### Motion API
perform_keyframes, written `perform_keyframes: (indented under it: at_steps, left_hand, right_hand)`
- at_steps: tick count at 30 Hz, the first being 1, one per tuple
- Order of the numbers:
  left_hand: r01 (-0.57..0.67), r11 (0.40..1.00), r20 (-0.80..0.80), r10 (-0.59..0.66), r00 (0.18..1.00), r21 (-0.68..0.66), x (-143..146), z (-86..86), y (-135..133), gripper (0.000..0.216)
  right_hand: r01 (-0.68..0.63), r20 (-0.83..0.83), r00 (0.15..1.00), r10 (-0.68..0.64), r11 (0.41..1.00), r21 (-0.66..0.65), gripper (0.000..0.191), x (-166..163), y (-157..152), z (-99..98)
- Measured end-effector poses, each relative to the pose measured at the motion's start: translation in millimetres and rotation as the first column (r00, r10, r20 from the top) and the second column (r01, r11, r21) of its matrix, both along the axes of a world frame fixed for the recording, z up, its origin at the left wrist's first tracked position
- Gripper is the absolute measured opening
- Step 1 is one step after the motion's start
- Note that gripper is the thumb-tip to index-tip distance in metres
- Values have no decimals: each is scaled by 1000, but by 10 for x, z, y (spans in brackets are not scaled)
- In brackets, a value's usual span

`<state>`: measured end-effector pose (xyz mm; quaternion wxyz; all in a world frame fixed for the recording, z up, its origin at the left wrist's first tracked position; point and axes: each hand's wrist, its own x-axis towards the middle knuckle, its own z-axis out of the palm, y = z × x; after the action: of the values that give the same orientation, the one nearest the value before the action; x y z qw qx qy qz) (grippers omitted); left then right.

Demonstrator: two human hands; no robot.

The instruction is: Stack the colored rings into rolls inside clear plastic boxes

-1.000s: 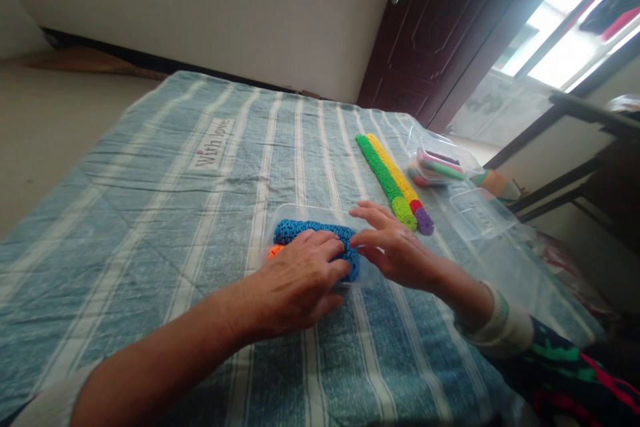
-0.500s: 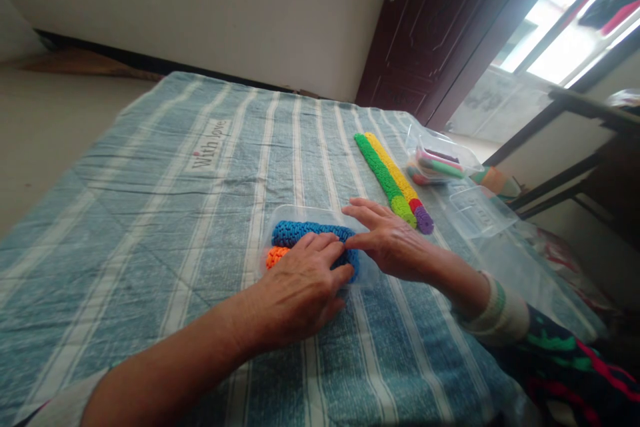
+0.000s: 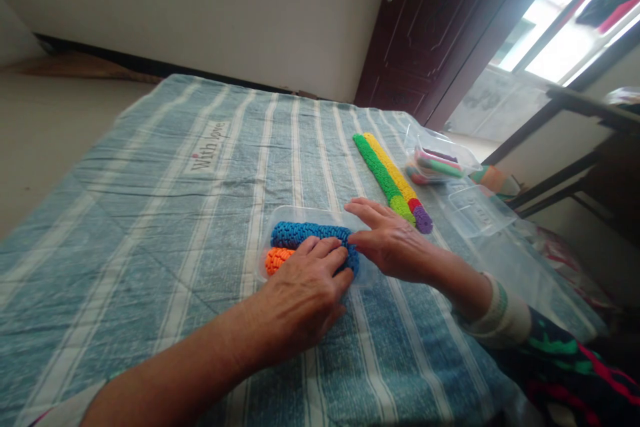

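Note:
A clear plastic box (image 3: 300, 209) sits on the striped bedspread. Inside it lies a thick blue knitted strip (image 3: 293, 233), bent round at its right end, with an orange knitted piece (image 3: 277, 260) beside its near side. My left hand (image 3: 315, 280) rests over both pieces, fingers spread across the blue strip and hiding part of it. At the strip's right bend, my right hand (image 3: 387, 240) touches it with the thumb side, its other fingers stretched out over the box's right side.
Beyond my right hand lie a green strip (image 3: 375, 167) and a yellow strip (image 3: 390, 170) with coloured ends. Farther right are a clear container (image 3: 450, 147) of colourful items and a clear lid (image 3: 480, 210). A dark red door (image 3: 425, 20) stands behind the bed.
My left hand has shifted slightly right along the blue strip, and more of the orange piece shows. My right hand has hardly moved.

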<state>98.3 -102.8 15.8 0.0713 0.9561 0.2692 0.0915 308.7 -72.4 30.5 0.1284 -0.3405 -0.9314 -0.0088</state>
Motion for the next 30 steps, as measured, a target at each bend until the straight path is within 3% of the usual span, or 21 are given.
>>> perform_keyframes:
  at_steps: [14,20,30]
  left_hand:
    - [-23,992,39,28,999,-121,-3,57,12,19]
    - [1,994,57,5,998,-106,1,27,24,18]
    - [15,997,72,-10,997,-77,-2,24,39,19]
  right_hand:
    - [57,81,995,-61,997,53,17,-5,-29,24]
    - [13,82,997,-11,1000,-23,23,-12,-53,32]
    - [71,129,989,-74,997,27,19,-57,-19,52]
